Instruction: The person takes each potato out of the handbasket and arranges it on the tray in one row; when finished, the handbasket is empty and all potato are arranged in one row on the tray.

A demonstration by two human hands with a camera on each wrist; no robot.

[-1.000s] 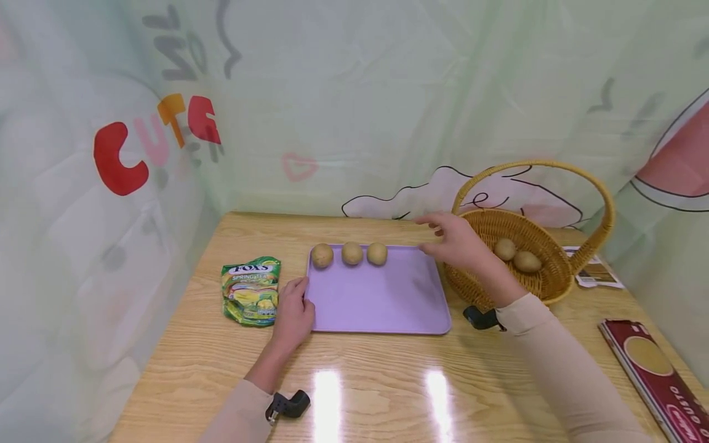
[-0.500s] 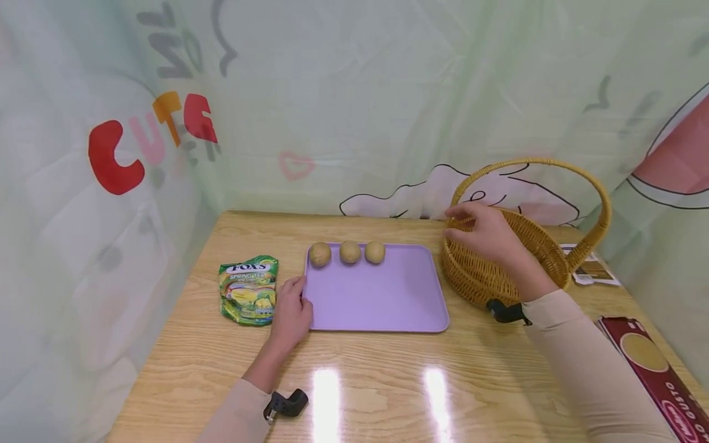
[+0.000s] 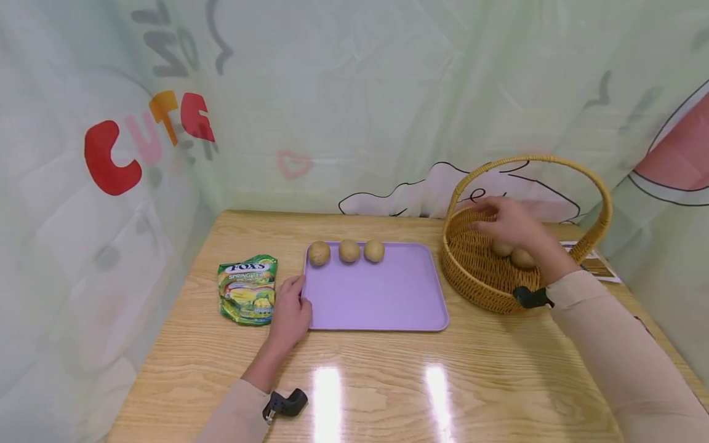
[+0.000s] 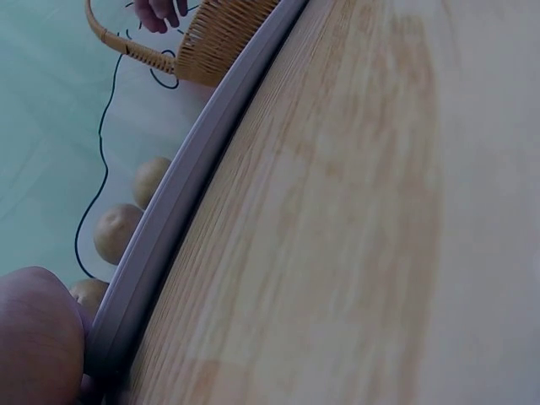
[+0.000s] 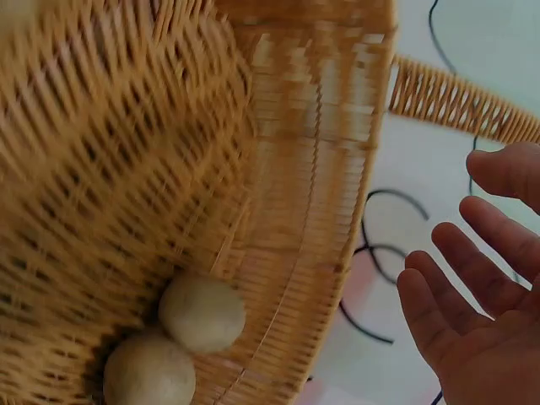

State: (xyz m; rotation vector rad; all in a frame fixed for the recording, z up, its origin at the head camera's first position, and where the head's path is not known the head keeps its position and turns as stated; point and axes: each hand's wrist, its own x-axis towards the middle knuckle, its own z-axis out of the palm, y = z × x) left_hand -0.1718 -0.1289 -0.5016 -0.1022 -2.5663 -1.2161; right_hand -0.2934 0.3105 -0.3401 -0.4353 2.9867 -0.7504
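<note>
In the head view my left hand (image 3: pixel 291 312) grips the left edge of a lilac tray (image 3: pixel 376 301) near its front corner; in the left wrist view my thumb (image 4: pixel 38 333) lies at the tray's rim. Three potatoes stand in a row along the tray's back edge: a left one (image 3: pixel 319 253), a middle one (image 3: pixel 349 251) and a right one (image 3: pixel 373 250). My right hand (image 3: pixel 512 226) is over a wicker basket (image 3: pixel 471 286), fingers spread and holding nothing. Inside the basket lie two potatoes, one (image 5: pixel 202 312) touching the other (image 5: pixel 150 371).
A green candy bag (image 3: pixel 247 290) lies left of the tray. The basket's tall handle (image 3: pixel 532 159) arches above my right hand. Behind the basket's right side lies a white and brown packet (image 3: pixel 600 269). A printed curtain (image 3: pixel 332 111) hangs along the table's back and sides.
My right hand has moved right, from the tray's back right corner to over the basket. My left hand stays at the tray's edge, and the potatoes on the tray have not moved.
</note>
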